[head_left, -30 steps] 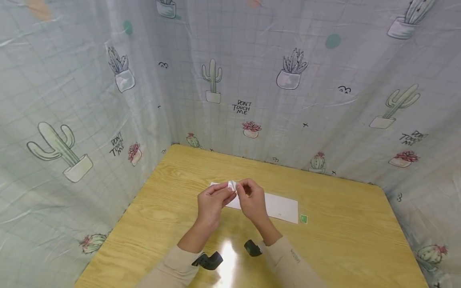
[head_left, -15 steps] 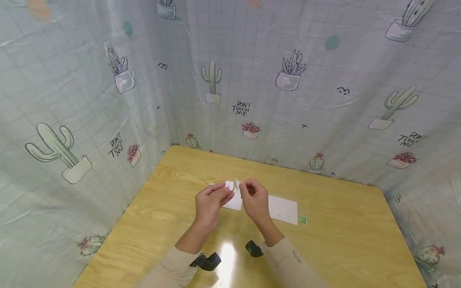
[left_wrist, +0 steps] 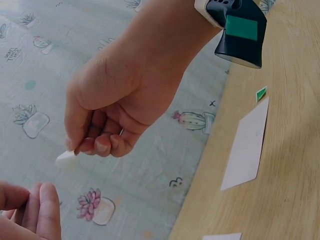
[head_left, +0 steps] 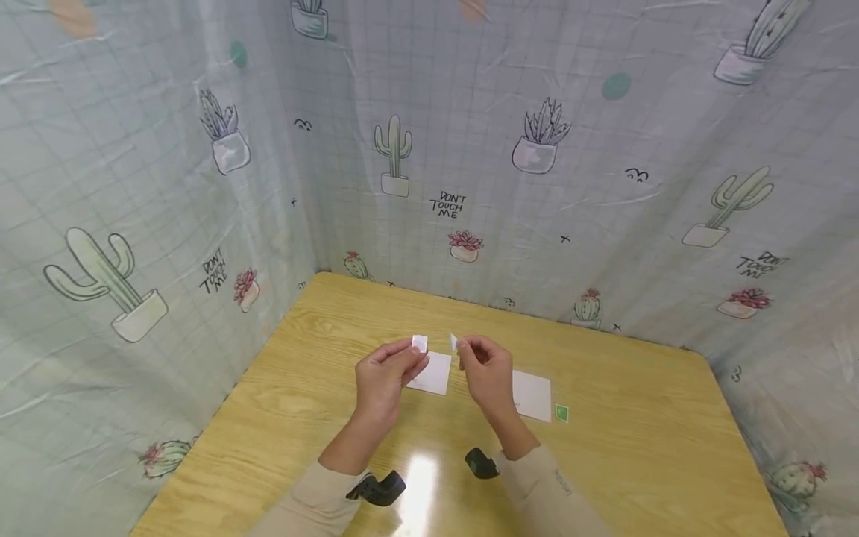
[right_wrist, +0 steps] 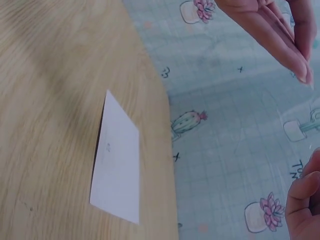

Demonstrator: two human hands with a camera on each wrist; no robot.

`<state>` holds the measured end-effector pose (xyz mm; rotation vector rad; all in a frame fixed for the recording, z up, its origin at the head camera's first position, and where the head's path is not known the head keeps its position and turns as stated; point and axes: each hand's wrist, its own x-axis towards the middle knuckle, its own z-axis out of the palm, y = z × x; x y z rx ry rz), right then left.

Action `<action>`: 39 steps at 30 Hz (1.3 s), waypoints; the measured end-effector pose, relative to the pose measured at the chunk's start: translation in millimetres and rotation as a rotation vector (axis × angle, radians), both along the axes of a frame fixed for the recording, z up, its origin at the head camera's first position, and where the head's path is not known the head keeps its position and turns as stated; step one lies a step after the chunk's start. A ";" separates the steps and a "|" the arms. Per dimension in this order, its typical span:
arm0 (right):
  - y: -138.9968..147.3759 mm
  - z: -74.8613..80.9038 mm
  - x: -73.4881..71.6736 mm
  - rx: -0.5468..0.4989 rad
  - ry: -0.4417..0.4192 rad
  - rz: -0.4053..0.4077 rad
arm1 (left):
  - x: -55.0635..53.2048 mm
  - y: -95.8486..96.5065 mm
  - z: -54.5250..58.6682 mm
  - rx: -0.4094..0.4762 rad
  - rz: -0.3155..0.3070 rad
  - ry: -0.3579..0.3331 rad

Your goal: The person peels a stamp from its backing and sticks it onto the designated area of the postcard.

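My left hand (head_left: 381, 373) pinches a small white paper square (head_left: 420, 343) between thumb and fingertips, held upright above a white card or envelope (head_left: 435, 375). To its right, apart from it, my right hand (head_left: 490, 371) pinches a thin whitish slip (head_left: 452, 342), also visible as a curved white piece (left_wrist: 65, 160) in the left wrist view. Which of the two pieces is sticky cannot be told. Below the right hand lies a second white card or envelope (head_left: 532, 396), partly covered by the hand and wrist. A small green stamp-like sticker (head_left: 562, 413) rests by its right edge.
The wooden table (head_left: 624, 455) carries the two white cards near its middle. A curtain (head_left: 496, 201) printed with cacti closes off the back and both sides. Dark wrist-worn devices (head_left: 377, 489) sit on both forearms.
The whitish slip has come off the white square. My hands have moved apart, the left leftward and the right rightward. More of the table between the two cards shows.
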<state>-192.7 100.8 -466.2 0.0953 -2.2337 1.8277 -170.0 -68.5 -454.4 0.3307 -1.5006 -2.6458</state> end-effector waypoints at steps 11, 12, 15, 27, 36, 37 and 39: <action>14.1 -1.3 -2.3 -0.114 -0.075 -0.020 | 1.8 -2.1 -1.4 0.006 0.007 0.007; 15.2 -0.8 -2.2 -0.120 -0.080 -0.023 | 1.7 -2.3 -1.7 0.008 0.006 0.009; 19.0 -0.3 -2.6 -0.133 -0.084 -0.032 | 1.6 -2.2 -2.0 0.017 0.006 0.010; 33.7 -1.1 -4.6 -0.111 -0.104 -0.082 | 0.7 0.6 -5.0 0.013 -0.013 0.006; 37.7 -1.4 -4.7 -0.131 -0.071 -0.075 | 0.4 5.3 -10.6 0.036 -0.033 0.013; 38.0 -1.3 -4.7 -0.131 -0.067 -0.074 | 0.3 6.3 -11.7 0.033 -0.037 0.014; 38.9 -1.1 -4.4 -0.131 -0.060 -0.071 | 0.5 8.3 -13.7 0.033 -0.043 0.010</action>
